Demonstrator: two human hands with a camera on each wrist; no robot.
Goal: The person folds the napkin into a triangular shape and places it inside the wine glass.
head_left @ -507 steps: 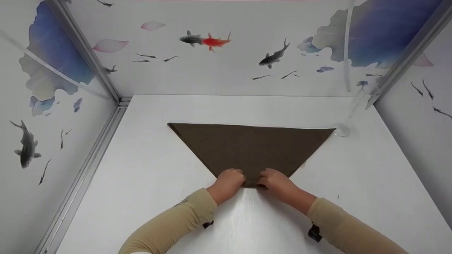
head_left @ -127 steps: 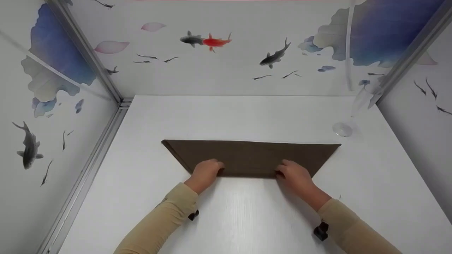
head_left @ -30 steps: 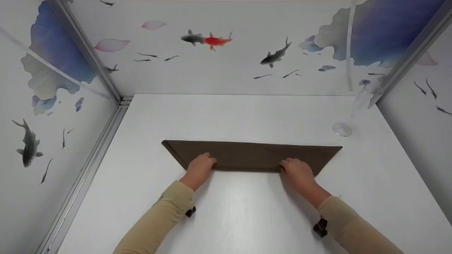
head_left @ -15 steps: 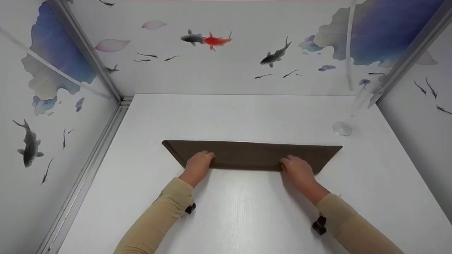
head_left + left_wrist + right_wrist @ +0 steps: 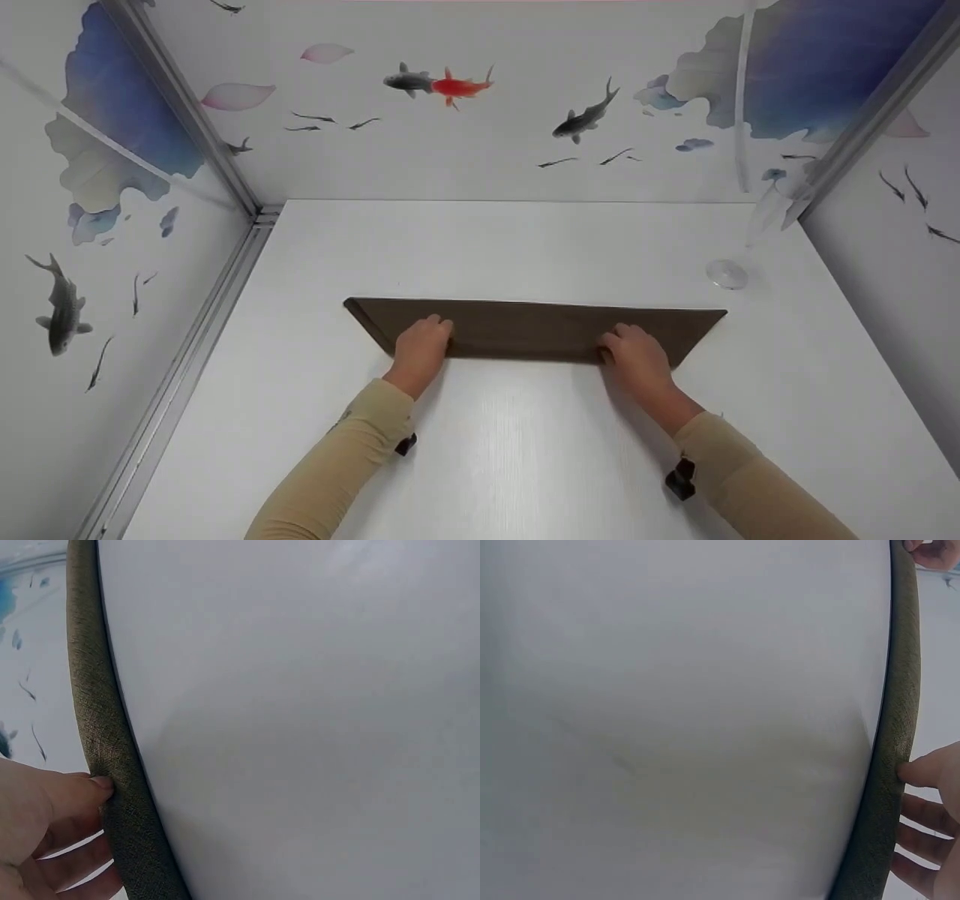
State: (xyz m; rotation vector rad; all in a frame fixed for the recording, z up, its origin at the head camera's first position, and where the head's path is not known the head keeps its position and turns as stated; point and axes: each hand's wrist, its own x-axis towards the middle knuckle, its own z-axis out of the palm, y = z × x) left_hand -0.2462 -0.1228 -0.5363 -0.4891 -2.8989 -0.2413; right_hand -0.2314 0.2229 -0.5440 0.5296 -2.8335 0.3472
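Note:
A brown cloth (image 5: 525, 330) lies on the white table as a narrow trapezoid, its long side away from me. Its near edge forms a thick, rounded roll, which shows in the left wrist view as a textured band of cloth (image 5: 105, 712) and likewise in the right wrist view (image 5: 900, 697). My left hand (image 5: 421, 346) grips the roll left of centre, thumb on the near side. On the right, my right hand (image 5: 637, 360) holds the same roll, thumb against it and the other fingers over the far side. The fingertips are partly hidden by cloth.
A clear stemmed glass, seen by its round foot (image 5: 727, 275), stands at the table's back right. White panels with painted fish (image 5: 450, 86) and metal corner posts (image 5: 180, 105) enclose the table (image 5: 495, 450) at the back and sides.
Since the earliest frame the cloth has become narrower front to back, its near edge rolled up and widened. Both hands have moved apart; over the last second they shift slightly away from me.

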